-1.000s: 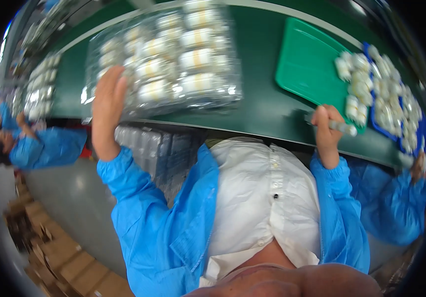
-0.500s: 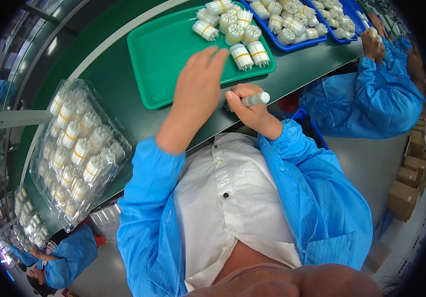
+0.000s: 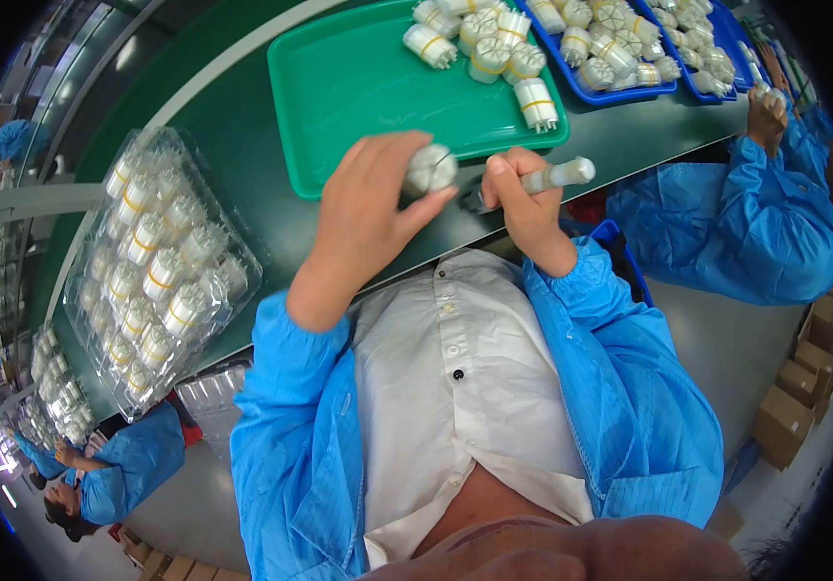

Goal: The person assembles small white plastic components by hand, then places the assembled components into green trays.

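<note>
My left hand [image 3: 363, 203] is curled round a white cylindrical part [image 3: 431, 169], its round, slotted end toward the right. Close by on the right, my right hand [image 3: 530, 208] is closed on a pale, pen-shaped tool [image 3: 569, 173]. The tool's rounded end sticks out to the right, and its dark tip on the left is too small to make out. Both hands are over the near edge of a green tray [image 3: 339, 97]. Several white cylindrical parts [image 3: 535, 104] with yellow bands and small prongs lie in the tray's right side.
Blue trays [image 3: 620, 95] of similar parts stand right of the green one. On the left, a clear plastic blister tray [image 3: 160, 261] holds rows of banded parts. A co-worker in blue [image 3: 726, 228] sits at the right, another [image 3: 136, 460] at lower left. Cardboard boxes [image 3: 784, 421] line the right.
My left hand has come back from the green tray toward me with one white cylindrical part, leaving one of the two nearest there. The whole view has shifted a little.
</note>
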A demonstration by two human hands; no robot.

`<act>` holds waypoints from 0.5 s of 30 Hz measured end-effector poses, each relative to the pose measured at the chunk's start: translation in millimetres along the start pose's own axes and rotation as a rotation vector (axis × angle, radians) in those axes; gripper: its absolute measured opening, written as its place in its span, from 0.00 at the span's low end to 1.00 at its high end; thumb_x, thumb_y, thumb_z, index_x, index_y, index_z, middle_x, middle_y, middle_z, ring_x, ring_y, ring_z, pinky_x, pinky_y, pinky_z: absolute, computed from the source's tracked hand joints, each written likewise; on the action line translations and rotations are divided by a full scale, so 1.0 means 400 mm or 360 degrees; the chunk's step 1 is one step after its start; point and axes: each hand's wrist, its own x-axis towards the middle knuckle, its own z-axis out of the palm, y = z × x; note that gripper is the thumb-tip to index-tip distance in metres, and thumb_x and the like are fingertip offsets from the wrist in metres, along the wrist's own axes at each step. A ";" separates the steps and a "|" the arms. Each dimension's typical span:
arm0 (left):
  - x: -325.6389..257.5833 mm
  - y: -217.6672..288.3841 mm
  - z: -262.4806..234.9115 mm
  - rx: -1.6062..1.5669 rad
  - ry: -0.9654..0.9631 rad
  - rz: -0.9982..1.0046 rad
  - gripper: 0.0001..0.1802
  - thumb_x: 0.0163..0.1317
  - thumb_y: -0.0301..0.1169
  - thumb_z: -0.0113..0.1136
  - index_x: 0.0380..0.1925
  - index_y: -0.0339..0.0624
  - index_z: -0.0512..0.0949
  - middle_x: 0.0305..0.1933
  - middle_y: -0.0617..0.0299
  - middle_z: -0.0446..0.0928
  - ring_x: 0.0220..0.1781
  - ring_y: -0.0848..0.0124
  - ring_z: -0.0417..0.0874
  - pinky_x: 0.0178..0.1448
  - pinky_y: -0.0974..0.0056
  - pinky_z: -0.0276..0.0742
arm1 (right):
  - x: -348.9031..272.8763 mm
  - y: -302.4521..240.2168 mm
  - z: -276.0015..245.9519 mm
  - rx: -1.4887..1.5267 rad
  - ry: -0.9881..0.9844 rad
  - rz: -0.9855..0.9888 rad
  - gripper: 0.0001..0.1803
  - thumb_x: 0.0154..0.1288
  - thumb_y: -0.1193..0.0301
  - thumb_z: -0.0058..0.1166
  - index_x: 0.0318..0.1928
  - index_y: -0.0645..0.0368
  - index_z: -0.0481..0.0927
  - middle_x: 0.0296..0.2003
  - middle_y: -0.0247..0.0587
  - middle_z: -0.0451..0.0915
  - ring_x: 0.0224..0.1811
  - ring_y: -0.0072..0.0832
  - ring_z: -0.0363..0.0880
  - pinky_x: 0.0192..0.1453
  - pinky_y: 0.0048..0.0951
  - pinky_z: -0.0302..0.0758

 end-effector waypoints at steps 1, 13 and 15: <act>-0.045 0.001 -0.019 0.0005 -0.0002 -0.0026 0.25 0.49 0.34 0.78 0.46 0.39 0.80 0.46 0.54 0.82 0.46 0.55 0.83 0.50 0.56 0.78 | 0.008 -0.015 0.010 -0.0013 -0.0057 -0.0075 0.18 0.74 0.74 0.54 0.22 0.57 0.70 0.19 0.30 0.73 0.20 0.14 0.66 0.24 0.23 0.63; -0.218 -0.054 -0.008 -0.0067 0.0310 -0.0406 0.27 0.43 0.31 0.82 0.43 0.39 0.79 0.39 0.58 0.80 0.36 0.62 0.80 0.40 0.61 0.77 | 0.065 -0.024 0.210 -0.0243 -0.0457 -0.0323 0.17 0.68 0.73 0.60 0.22 0.61 0.73 0.17 0.30 0.69 0.18 0.15 0.62 0.20 0.27 0.57; -0.218 -0.056 -0.008 -0.0093 0.0277 -0.0377 0.28 0.45 0.34 0.80 0.44 0.38 0.77 0.41 0.52 0.79 0.41 0.54 0.80 0.43 0.54 0.77 | 0.067 -0.025 0.217 -0.0422 -0.0457 -0.0311 0.17 0.67 0.72 0.61 0.22 0.61 0.73 0.16 0.31 0.67 0.18 0.17 0.62 0.19 0.29 0.57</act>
